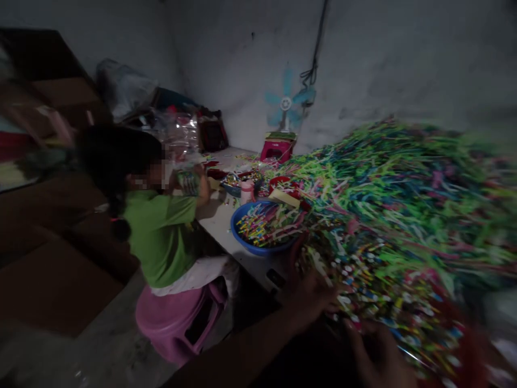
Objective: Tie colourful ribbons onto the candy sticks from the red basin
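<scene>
My left hand [311,296] reaches over the near edge of a red basin heaped with small colourful pieces [383,291]. Its fingers are dark and blurred, and whatever they may hold cannot be made out. Lower and to the right, my right hand [377,353] is at the same basin's near side, with a small pink and white piece close to its fingers; its grip is unclear. Beyond the basin rises a large pile of green, blue and pink strips [396,183]. A blue basin [258,250] of striped sticks and ribbons stands left of my hands.
A person in a green shirt [161,231] sits on a pink stool [173,323] at the table's left side. A fan [285,103], a pink bottle [246,192] and a phone-like dark object [275,278] are in view. Cardboard boxes [52,285] lie left.
</scene>
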A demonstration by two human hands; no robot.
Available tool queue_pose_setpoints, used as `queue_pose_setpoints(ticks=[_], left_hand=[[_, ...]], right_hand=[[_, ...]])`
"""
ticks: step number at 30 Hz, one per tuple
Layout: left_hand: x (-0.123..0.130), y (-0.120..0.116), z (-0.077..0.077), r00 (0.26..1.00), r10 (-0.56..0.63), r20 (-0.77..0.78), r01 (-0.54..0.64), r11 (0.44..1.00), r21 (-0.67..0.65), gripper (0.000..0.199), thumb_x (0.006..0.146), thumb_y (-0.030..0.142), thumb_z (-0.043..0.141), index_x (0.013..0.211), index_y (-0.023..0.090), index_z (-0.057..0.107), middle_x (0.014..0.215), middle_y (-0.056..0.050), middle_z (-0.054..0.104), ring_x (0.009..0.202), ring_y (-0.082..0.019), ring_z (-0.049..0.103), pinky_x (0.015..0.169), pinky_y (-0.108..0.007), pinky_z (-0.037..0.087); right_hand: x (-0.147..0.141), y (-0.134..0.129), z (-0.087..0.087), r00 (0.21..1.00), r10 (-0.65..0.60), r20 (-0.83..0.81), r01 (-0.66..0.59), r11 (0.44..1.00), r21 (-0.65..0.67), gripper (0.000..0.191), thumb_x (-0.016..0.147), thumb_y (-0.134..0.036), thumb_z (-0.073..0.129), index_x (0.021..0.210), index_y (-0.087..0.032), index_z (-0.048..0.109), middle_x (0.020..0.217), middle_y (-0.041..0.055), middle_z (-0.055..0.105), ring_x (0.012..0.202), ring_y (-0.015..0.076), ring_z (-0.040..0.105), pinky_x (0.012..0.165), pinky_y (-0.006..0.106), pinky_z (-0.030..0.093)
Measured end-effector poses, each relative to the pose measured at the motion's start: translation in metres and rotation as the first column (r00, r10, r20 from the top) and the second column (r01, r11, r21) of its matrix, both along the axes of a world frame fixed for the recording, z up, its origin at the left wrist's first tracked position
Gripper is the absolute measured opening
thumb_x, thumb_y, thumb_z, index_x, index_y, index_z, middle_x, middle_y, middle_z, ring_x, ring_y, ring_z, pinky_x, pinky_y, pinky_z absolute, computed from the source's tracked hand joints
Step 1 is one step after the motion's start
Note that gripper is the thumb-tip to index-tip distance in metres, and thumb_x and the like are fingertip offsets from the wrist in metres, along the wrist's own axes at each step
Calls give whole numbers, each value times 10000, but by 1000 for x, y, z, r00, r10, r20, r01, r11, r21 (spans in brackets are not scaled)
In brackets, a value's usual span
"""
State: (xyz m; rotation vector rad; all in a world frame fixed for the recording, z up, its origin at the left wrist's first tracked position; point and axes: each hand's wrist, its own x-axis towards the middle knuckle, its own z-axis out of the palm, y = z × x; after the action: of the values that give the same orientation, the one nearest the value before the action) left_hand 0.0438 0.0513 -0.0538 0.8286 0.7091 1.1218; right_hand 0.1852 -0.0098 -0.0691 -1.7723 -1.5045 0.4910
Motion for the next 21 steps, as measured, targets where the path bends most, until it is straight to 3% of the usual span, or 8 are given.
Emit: queue_pose_setpoints(ticks=[6, 14, 21], left_hand=[[-2, -6, 3, 1000, -16, -23, 16, 999, 29, 492, 735, 355, 705, 1145, 188, 491, 1090, -92, 676, 868, -204, 681, 672, -255, 526], [1, 0, 1, 1000, 8, -21, -9, 998, -61, 473, 733, 304, 718, 1124, 193, 476, 1080, -90, 681, 800, -195, 700, 671, -275, 548], [3, 2, -3, 1000, 0, -12, -1, 999, -51, 466, 742, 309, 716, 1120, 207, 463, 1091, -88, 681, 841, -210, 698, 719, -313, 555]], right_hand=[[-18, -6, 12, 997, 53, -50, -45, 988, 148, 272, 859, -491, 464, 823, -223, 481, 732, 46, 671, 644, 197, 641, 598, 278, 480], [-15, -4, 6, 997, 68, -28, -62, 983, 172, 200, 871, -416, 492, 822, -222, 476, 748, 20, 668, 639, 169, 637, 587, 242, 463], [-21, -4, -2, 978, -25, 208, 0, 993, 120, 164, 902, -354, 445, 876, -203, 503, 799, 58, 688, 686, 209, 664, 581, 259, 452]])
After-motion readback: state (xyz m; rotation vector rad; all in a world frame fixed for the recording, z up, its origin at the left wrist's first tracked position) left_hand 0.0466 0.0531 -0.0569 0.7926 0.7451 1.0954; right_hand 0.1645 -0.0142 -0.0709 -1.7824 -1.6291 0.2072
